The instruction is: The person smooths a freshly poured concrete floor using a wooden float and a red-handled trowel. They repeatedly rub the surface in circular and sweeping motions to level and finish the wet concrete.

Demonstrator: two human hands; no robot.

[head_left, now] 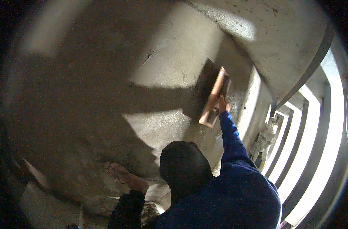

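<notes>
My right hand (223, 104), at the end of a raised blue sleeve, is wrapped round the handle of a plastering float (216, 97). The float is a long, reddish-brown rectangular board, slanted with its top toward the right. Its face is turned to a grey, damp-looking plastered wall (174, 61); I cannot tell whether it touches. Lower left, my left hand (126, 177) comes out of a dark sleeve, fingers stretched leftward, near the shadowed lower part of the wall. It is dim there, and I see nothing in that hand.
A dark, rounded cloth-covered shape (185, 164) rises between my arms; its kind is unclear. To the right, bright openings stand between dark upright bars (296, 133). A pale crumpled bundle (263, 141) lies beside them. A speckled concrete surface (288, 45) spans the upper right.
</notes>
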